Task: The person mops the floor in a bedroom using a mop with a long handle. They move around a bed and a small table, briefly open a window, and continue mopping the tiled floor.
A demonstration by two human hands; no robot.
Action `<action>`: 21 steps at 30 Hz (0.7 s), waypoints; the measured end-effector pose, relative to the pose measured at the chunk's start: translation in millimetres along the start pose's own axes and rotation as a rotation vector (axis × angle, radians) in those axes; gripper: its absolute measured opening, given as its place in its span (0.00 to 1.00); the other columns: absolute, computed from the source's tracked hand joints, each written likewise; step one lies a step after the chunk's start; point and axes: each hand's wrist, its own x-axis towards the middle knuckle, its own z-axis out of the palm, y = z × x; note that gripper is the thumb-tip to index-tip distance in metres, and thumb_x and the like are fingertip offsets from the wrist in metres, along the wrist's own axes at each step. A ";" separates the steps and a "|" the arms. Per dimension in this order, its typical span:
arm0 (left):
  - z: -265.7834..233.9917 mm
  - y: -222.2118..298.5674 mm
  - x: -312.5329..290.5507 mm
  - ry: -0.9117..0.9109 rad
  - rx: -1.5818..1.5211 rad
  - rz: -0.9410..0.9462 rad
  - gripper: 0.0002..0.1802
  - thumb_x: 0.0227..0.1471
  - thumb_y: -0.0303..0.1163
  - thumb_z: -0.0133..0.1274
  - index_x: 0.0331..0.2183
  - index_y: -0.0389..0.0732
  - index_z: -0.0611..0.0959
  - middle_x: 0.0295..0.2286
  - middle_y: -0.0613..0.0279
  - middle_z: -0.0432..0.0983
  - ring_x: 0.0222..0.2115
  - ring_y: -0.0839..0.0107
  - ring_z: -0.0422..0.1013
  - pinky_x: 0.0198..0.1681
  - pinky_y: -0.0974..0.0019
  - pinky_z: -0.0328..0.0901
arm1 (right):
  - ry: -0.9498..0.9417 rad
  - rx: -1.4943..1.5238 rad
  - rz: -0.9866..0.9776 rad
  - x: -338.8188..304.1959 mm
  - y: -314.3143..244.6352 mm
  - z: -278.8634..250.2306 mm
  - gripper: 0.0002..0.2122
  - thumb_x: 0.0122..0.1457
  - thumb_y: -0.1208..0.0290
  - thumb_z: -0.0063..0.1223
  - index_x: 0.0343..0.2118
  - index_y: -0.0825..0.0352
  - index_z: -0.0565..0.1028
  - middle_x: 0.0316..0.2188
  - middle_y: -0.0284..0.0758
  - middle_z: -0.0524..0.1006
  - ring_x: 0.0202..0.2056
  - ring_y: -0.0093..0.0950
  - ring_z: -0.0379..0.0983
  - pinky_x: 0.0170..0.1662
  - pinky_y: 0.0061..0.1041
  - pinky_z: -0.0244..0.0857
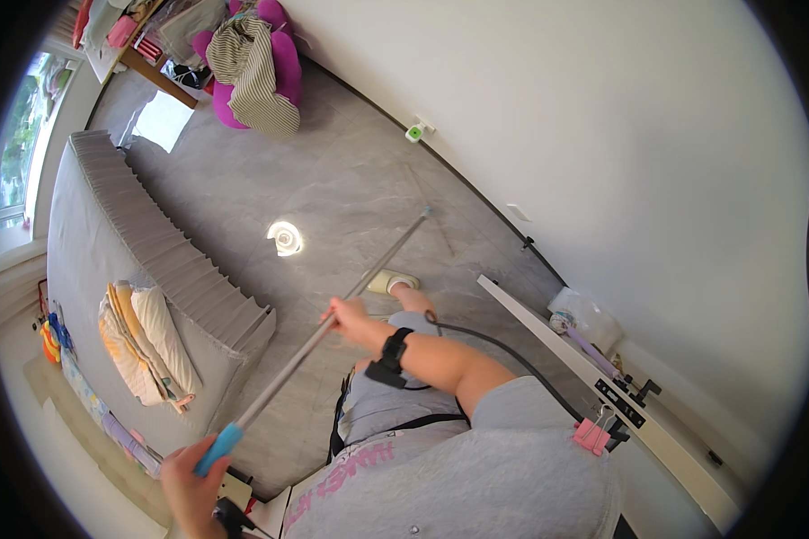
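A long grey pole with a blue grip, seemingly a flat mop [283, 375], runs slantwise in front of me. My left hand [191, 481] is closed around the blue grip at its near end, low on the left. Further along the shaft, my right hand [352, 322] wraps the pole near the middle. The far end comes down on the grey tiled floor [351, 171] close to the right wall. A thin, narrow head lies there, hard to make out against the tiles. My slippered foot [392, 281] is just beside the shaft.
A bed [81, 225] with a pleated skirt and folded bedding [144, 341] stands on the left. A purple chair [286, 67] draped with striped cloth is at the back near a table [157, 79]. On the right, a door edge [593, 377] juts out beside a plastic bag [593, 316].
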 end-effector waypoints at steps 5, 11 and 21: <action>38.4 13.0 -10.6 0.041 0.093 -0.059 0.20 0.29 0.33 0.61 0.32 0.43 0.80 0.16 0.54 0.68 0.18 0.56 0.66 0.21 0.59 0.58 | 0.196 -0.181 0.007 16.7 2.0 -27.7 0.07 0.50 0.75 0.43 0.24 0.74 0.63 0.18 0.41 0.70 0.19 0.36 0.71 0.19 0.34 0.68; -1.5 3.8 -70.0 -0.096 0.082 -0.363 0.16 0.40 0.29 0.57 0.36 0.36 0.78 0.26 0.47 0.74 0.26 0.54 0.71 0.31 0.62 0.64 | 0.054 -0.492 0.153 -17.9 75.7 44.2 0.07 0.52 0.74 0.42 0.23 0.74 0.64 0.20 0.40 0.71 0.20 0.34 0.73 0.19 0.33 0.68; 33.0 -39.4 -108.5 0.059 -0.158 -0.333 0.18 0.41 0.34 0.56 0.37 0.36 0.78 0.24 0.46 0.73 0.24 0.51 0.69 0.28 0.60 0.63 | -0.105 -0.629 0.208 6.8 64.9 53.9 0.08 0.54 0.73 0.40 0.23 0.73 0.64 0.18 0.41 0.70 0.20 0.34 0.74 0.21 0.34 0.70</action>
